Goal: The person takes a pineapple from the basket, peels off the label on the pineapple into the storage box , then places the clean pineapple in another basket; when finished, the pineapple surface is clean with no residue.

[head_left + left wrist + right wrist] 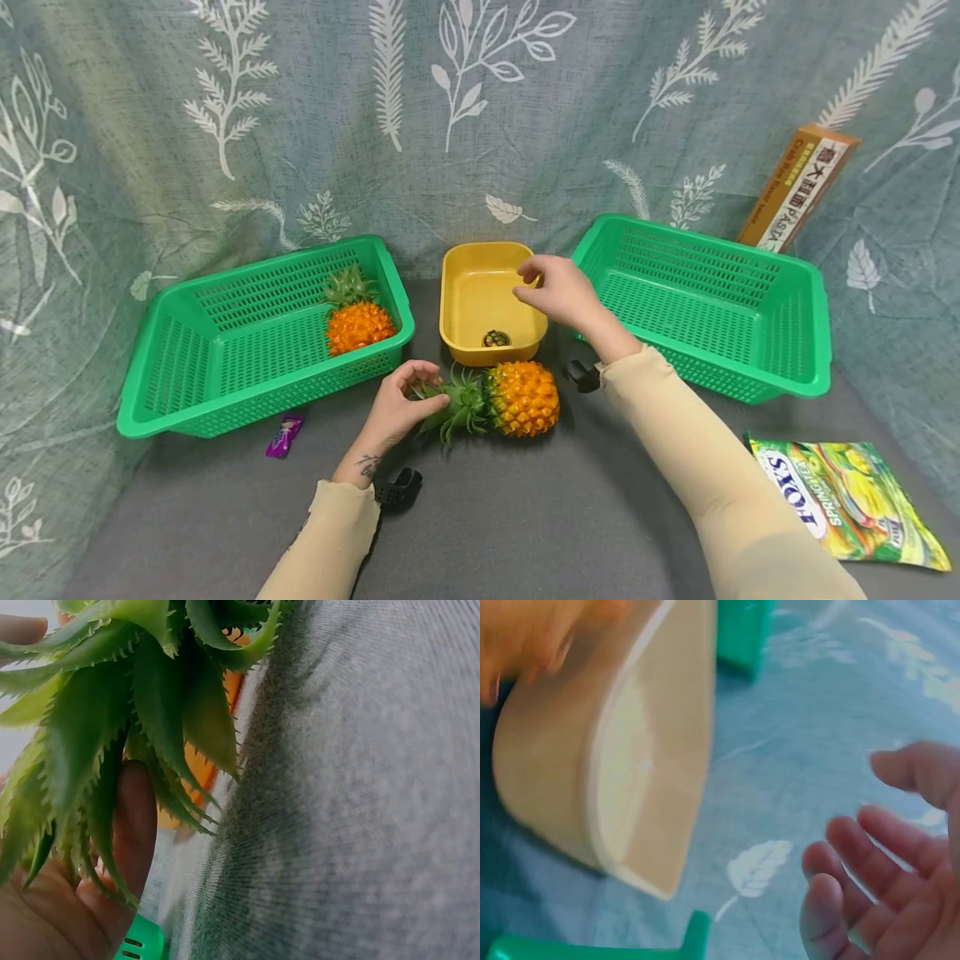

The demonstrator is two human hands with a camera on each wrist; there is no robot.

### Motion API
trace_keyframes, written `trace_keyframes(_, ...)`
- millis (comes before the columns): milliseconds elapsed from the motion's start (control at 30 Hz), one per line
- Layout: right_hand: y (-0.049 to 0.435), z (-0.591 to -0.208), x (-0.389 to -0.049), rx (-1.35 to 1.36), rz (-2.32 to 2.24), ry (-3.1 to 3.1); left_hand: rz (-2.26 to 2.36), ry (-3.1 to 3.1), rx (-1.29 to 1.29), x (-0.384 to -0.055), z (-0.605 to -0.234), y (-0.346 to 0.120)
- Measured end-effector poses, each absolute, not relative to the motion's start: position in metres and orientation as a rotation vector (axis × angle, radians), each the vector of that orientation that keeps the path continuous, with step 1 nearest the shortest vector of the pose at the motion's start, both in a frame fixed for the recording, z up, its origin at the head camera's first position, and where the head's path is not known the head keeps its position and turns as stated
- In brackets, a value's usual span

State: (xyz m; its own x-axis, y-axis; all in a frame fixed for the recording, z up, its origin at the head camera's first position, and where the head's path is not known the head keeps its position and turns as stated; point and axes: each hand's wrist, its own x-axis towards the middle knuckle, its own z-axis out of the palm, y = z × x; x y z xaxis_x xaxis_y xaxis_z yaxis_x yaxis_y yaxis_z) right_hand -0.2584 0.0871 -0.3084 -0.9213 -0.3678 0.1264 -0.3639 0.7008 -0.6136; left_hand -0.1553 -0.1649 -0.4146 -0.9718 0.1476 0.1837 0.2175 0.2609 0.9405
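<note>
My left hand (402,402) holds the green leafy crown of a toy pineapple (522,398), its fingers and thumb on either side of the leaves. The pineapple lies on its side, orange body to the right, just in front of a yellow bin (492,357). In the left wrist view, spiky leaves (86,727) cover part of the palm, and the thumb lies along them. My right hand (561,292) hovers over the yellow bin's right edge with loosely bent fingers and nothing in them. The right wrist view shows those fingers (877,855) apart from the bin.
A green basket (262,400) on the left contains a smaller orange pineapple (358,327). Another green basket (750,379) stands on the right, a pasta box (798,187) behind it. A purple-wrapped candy (285,436) lies left, a Fox's candy bag (851,500) right. A dark round mark (496,338) shows inside the yellow bin.
</note>
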Motion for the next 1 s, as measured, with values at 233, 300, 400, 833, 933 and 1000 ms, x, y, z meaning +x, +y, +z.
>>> trace_keyframes(233,0.114,-0.317,-0.224,-0.311,-1.702,2.835,-1.834,-2.457,-0.366,-0.159,-0.415,-0.162)
trace_keyframes(300,0.119,-0.325,-0.215,-0.245,-1.839,2.823,-1.828,-2.462,-0.369,-0.159,-0.416,-0.161)
trace_keyframes(400,0.122,-0.340,-0.204,-0.136,-2.008,2.819,-1.818,-2.461,-0.366,-0.158,-0.416,-0.161)
trace_keyframes(833,0.116,-0.390,-0.190,0.197,-2.317,2.818,-1.790,-2.433,-0.331,-0.149,-0.420,-0.164)
trace_keyframes(933,0.116,-0.397,-0.189,0.270,-2.366,2.825,-1.795,-2.415,-0.358,-0.150,-0.421,-0.163)
trace_keyframes(1000,0.116,-0.400,-0.190,0.304,-2.397,2.830,-1.796,-2.411,-0.369,-0.152,-0.420,-0.162)
